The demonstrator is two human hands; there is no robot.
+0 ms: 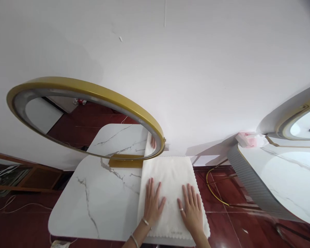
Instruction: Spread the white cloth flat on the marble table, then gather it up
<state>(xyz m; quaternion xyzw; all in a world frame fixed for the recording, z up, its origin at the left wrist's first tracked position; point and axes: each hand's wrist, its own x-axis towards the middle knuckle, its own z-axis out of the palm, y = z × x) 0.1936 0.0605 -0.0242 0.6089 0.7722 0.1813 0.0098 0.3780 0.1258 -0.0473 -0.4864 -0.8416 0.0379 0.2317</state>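
Note:
A folded white cloth with scalloped edges lies on the right part of a white marble-patterned table. My left hand rests flat on the cloth's left side, fingers spread, with bracelets at the wrist. On the cloth's right side lies my right hand, palm down with fingers apart and a ring on one finger. Neither hand holds anything. The cloth reaches the table's right edge and hangs slightly past it near the front corner.
A gold-framed oval mirror stands over the table on a gold base. At right, a second marble-patterned table carries a tissue pack and another mirror. A wooden shelf is at left, above a red tiled floor.

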